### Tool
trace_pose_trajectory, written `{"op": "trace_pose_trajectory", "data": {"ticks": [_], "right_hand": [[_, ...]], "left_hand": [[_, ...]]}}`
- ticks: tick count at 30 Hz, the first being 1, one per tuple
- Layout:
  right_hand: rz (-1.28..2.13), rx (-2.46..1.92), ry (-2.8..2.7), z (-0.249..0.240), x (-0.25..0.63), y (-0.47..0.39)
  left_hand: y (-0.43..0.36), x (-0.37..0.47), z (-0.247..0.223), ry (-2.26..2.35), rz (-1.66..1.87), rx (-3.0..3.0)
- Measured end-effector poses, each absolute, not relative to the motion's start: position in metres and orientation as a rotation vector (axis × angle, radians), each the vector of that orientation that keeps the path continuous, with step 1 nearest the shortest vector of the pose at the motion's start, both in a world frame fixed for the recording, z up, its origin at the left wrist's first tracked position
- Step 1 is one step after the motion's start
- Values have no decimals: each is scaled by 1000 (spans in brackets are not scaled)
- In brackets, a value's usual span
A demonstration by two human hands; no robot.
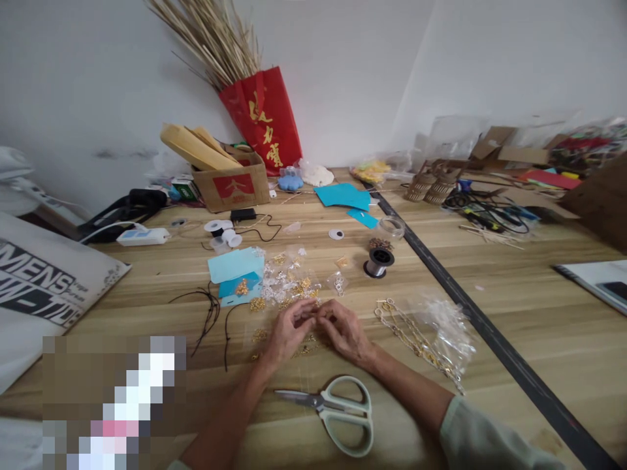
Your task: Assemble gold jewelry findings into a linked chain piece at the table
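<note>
My left hand (pixel 290 331) and my right hand (pixel 341 328) meet over the table, fingertips pinched close together. Whatever lies between the fingers is too small to make out. Just beyond them are small bags of gold and silver jewelry findings (pixel 284 279). Gold beads (pixel 257 304) lie beside my left hand, and more gold pieces (pixel 304 346) show beneath the hands. Pale-handled scissors (pixel 345 414) rest between my forearms, blades pointing left. To the right of my right hand lies a chain (pixel 411 339) of gold and silver links.
Clear plastic bags (pixel 448 326) lie right of the chain. A wire spool (pixel 379 262) stands near a clear jar (pixel 390 228). Blue sheets (pixel 235 266) and black cords (pixel 208 313) lie left. A cardboard box (pixel 232 183) and red bag (pixel 267 121) stand at the wall.
</note>
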State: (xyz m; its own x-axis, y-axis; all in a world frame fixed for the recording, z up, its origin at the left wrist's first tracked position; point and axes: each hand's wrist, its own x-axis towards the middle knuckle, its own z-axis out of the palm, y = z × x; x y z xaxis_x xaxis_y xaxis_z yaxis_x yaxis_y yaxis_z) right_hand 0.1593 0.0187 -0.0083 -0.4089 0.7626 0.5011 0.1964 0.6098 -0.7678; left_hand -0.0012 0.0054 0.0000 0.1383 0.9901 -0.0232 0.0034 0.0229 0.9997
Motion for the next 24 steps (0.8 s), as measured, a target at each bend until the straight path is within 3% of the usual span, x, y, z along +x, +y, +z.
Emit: {"op": "trace_pose_trajectory", "data": {"ticks": [24], "right_hand": [[666, -755, -1910, -4, 161, 21]], "left_hand": [[10, -6, 4, 1211, 1123, 1120]]}}
